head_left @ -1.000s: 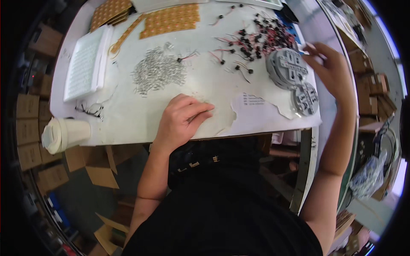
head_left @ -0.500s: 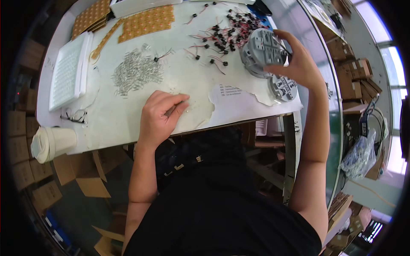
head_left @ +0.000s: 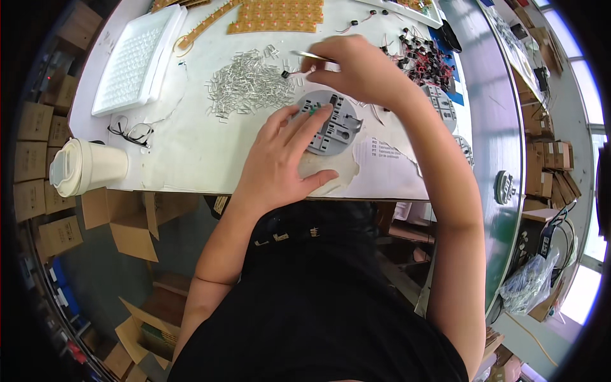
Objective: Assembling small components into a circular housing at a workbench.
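A round grey plastic base (head_left: pixel 332 145) with slots and a small green piece lies near the middle of the table. My left hand (head_left: pixel 280 156) rests over its left side, fingers stretched onto its top and thumb apart on the table. Above and behind it, my right hand (head_left: pixel 359 70) is closed on slim silver tweezers (head_left: pixel 312 56), their tip pointing left. Just below that tip lies a small black round component (head_left: pixel 286 74) with thin wires, beside a heap of small clear pieces (head_left: pixel 245 86). Whether the tweezers touch the wires I cannot tell.
More black wired components (head_left: pixel 426 60) lie in a heap at the back right, with further grey bases (head_left: pixel 440 105) at the right edge. On the left are a white tray (head_left: pixel 137 63), glasses (head_left: pixel 137 132) and a lidded cup (head_left: pixel 95 167). Orange-brown boards (head_left: pixel 277 16) lie behind.
My right hand has come left from the stacked grey bases to above the clear pieces. One base now lies mid-table, and my left hand has spread over it. The whole view has shifted.
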`<action>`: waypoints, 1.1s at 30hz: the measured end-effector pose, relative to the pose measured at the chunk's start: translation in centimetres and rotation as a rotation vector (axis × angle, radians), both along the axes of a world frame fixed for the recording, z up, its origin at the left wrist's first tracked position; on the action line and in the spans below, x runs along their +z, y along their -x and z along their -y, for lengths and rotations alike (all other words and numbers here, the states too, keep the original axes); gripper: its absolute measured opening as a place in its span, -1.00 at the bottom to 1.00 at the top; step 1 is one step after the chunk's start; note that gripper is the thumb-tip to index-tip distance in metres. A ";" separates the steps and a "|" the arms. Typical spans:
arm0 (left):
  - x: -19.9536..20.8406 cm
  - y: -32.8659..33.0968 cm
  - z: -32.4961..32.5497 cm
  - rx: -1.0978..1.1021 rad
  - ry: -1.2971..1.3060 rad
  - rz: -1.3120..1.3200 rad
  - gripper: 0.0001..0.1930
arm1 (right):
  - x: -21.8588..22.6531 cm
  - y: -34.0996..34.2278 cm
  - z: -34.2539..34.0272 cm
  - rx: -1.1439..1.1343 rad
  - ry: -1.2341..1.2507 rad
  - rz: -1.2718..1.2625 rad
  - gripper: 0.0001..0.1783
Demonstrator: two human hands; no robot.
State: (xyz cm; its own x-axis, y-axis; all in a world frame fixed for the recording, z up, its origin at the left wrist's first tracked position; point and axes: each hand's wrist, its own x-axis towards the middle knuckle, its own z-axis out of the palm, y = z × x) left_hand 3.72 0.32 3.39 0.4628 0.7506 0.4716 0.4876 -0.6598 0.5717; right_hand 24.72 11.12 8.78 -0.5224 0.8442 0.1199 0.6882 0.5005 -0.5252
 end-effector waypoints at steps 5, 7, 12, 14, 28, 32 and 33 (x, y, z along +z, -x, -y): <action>-1.5 1.8 -1.1 0.004 0.001 0.005 -0.23 | -1.1 4.6 -4.4 0.071 0.083 0.229 -0.77; -1.8 2.6 -1.5 -0.066 0.049 0.019 -0.24 | -1.2 5.5 -5.2 0.083 0.141 0.258 -0.78; -1.7 3.4 -1.4 -0.115 0.039 -0.015 -0.26 | -1.6 3.9 -4.6 -0.018 0.034 -0.046 -0.81; -1.6 3.5 -1.6 -0.120 0.027 0.020 -0.29 | -2.1 2.0 -3.6 -0.246 0.049 -0.482 -0.82; 1.4 0.1 -4.9 -0.214 0.403 0.510 -0.76 | -3.6 -1.3 7.8 -0.165 0.486 -1.146 -0.75; 1.2 -1.1 -4.3 -0.237 0.452 0.568 -0.76 | -3.6 -1.9 8.5 -0.088 0.402 -1.127 -0.77; 1.2 -1.3 -4.1 -0.239 0.548 0.617 -0.76 | -3.5 -2.0 8.5 -0.040 0.356 -1.123 -0.79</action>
